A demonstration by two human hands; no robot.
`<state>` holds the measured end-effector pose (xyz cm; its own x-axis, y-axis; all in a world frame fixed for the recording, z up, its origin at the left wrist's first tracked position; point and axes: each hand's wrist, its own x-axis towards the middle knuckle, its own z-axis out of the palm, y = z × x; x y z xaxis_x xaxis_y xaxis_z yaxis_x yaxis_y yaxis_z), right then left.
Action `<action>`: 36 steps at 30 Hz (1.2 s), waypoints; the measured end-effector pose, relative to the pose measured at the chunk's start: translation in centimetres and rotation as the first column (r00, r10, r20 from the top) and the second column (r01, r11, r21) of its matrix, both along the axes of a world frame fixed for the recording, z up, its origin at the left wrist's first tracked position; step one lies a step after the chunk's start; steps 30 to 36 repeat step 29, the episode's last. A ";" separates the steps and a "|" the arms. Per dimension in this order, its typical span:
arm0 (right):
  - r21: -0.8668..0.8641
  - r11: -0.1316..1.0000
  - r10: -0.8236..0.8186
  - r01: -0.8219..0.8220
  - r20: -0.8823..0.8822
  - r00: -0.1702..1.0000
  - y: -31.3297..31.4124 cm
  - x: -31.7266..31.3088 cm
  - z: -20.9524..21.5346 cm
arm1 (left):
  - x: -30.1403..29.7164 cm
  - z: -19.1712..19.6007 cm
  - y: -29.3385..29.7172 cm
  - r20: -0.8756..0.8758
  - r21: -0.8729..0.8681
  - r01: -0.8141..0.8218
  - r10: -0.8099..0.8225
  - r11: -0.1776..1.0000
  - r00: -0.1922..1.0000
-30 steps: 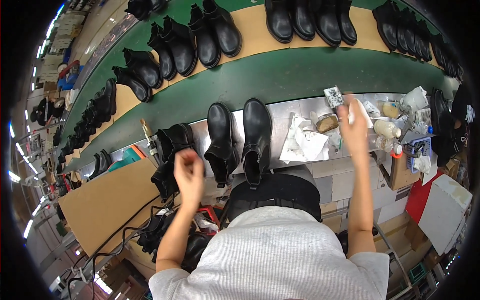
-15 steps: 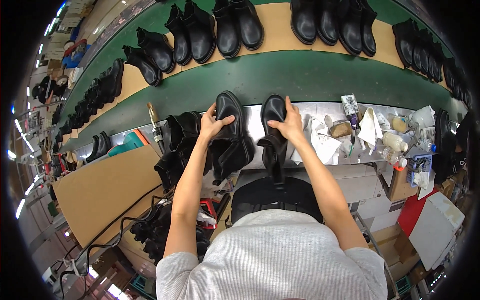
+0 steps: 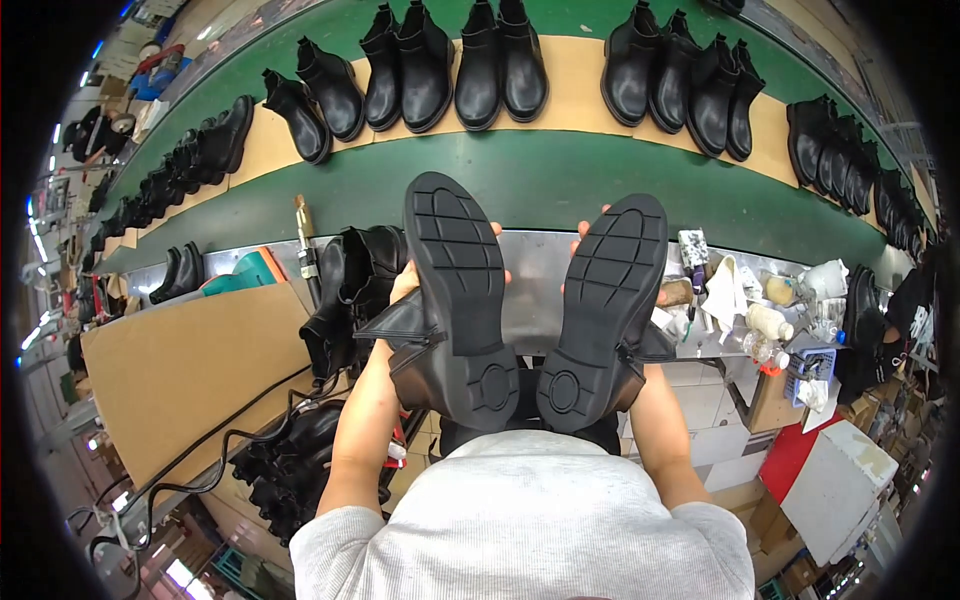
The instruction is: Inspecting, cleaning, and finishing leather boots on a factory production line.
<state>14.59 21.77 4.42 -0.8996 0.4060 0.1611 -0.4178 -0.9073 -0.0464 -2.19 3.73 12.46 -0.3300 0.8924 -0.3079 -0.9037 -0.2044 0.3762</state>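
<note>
Two black ankle boots are held up side by side, their ridged soles facing me. My left hand point(image 3: 405, 284) is closed around the left boot point(image 3: 458, 270); its fingertips show past the sole's right edge, and the rest is mostly behind the boot. My right hand point(image 3: 582, 236) grips the right boot point(image 3: 613, 290), with fingertips along the sole's left edge and part of the hand at its right side. Both boots' shafts hang toward me, their heels close together above my lap. Other black boots point(image 3: 350, 275) stand on the metal bench just left of my left hand.
Rows of black boots point(image 3: 500, 70) stand on cardboard along the green conveyor point(image 3: 480, 160). Right on the metal bench lie a white cloth point(image 3: 727, 290), a brush point(image 3: 692, 250) and plastic bottles point(image 3: 770, 320). A brush point(image 3: 305, 235) and a cardboard sheet point(image 3: 190, 375) are on the left.
Both boots have been lifted and turned over, from uppers showing to soles showing. The boots on the conveyor appear shifted in view.
</note>
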 end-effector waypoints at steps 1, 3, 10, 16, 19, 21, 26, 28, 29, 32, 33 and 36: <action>-0.002 1.000 0.003 -0.003 -0.010 1.000 -0.2 0.1 0.4 | -0.1 0.2 0.0 0.008 -0.002 0.003 -0.003 1.000 1.000; 0.065 0.996 0.042 -0.067 0.324 0.945 -0.3 0.8 1.3 | -0.5 -0.6 -0.1 -0.088 -0.022 0.025 -0.027 0.999 0.996; -0.001 0.977 0.191 -0.211 0.427 0.884 -0.7 1.2 4.7 | -1.7 -2.3 -1.1 -0.295 -0.461 -0.079 -0.069 0.884 0.953; 0.098 0.980 0.128 -0.174 0.365 0.922 -1.2 1.3 1.8 | -1.7 -0.7 -0.1 -0.340 -0.551 -0.118 -0.093 0.826 0.936; 0.074 0.984 0.114 -0.161 0.431 0.895 -1.9 1.0 2.3 | -2.4 -0.5 -0.3 -0.367 -0.539 -0.088 -0.140 0.838 0.920; 0.090 0.983 0.107 -0.158 0.415 0.904 -1.6 0.7 2.7 | -3.9 -2.0 -0.7 -0.501 -0.583 -0.070 -0.291 0.809 0.815; -0.173 0.972 0.207 -0.162 0.285 0.936 -1.1 1.0 3.4 | -4.5 -4.8 0.1 -0.568 -0.822 -0.285 -0.672 0.492 0.476; -0.049 0.982 0.186 -0.182 0.389 0.902 -0.7 1.2 2.8 | -4.7 -6.7 0.5 -0.348 -0.861 -0.457 -0.915 0.226 0.205; 0.076 0.974 0.149 -0.211 0.489 0.860 -0.3 1.3 2.1 | -4.9 -7.1 0.1 -0.347 -0.859 -0.463 -0.915 0.221 0.207; 0.076 0.974 0.149 -0.211 0.489 0.860 -0.3 1.3 2.1 | -4.9 -7.1 0.1 -0.347 -0.859 -0.463 -0.915 0.221 0.207; 0.076 0.974 0.149 -0.211 0.489 0.860 -0.3 1.3 2.1 | -4.9 -7.1 0.1 -0.347 -0.859 -0.463 -0.915 0.221 0.207; 0.076 0.974 0.149 -0.211 0.489 0.860 -0.3 1.3 2.1 | -4.9 -7.1 0.1 -0.347 -0.859 -0.463 -0.915 0.221 0.207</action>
